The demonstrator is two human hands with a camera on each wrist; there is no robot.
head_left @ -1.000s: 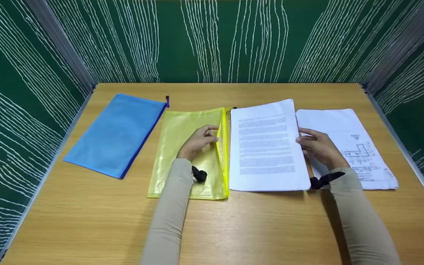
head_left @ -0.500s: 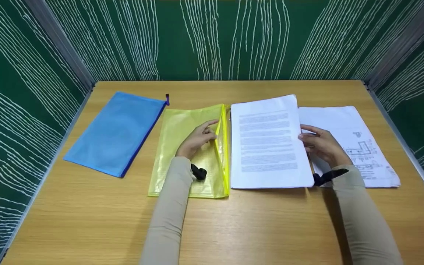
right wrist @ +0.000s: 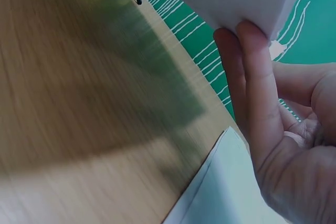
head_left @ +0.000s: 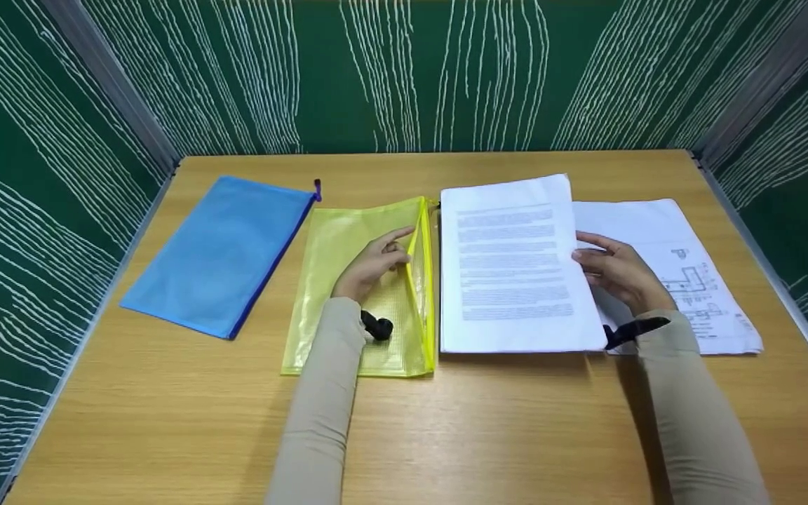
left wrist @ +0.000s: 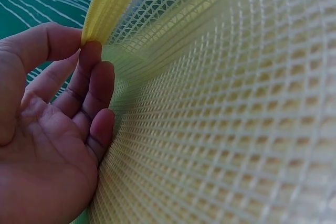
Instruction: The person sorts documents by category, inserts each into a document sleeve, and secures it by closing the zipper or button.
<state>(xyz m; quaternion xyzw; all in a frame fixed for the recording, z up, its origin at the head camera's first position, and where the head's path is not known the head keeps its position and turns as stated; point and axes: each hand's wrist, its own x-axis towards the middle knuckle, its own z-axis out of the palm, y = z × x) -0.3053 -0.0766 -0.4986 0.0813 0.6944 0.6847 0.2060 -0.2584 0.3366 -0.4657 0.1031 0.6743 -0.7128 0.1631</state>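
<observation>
The left hand pinched the lifted edge of the yellow pouch, keeping its mouth parted, while the right hand gripped the printed sheets by their right side, raised off the table just right of the pouch. Farther right of the pouch lay the drawing sheets, partly hidden behind the printed ones. The blue pouch lay left of the yellow one, clear of it; beyond rose a white-lined green wall.
</observation>
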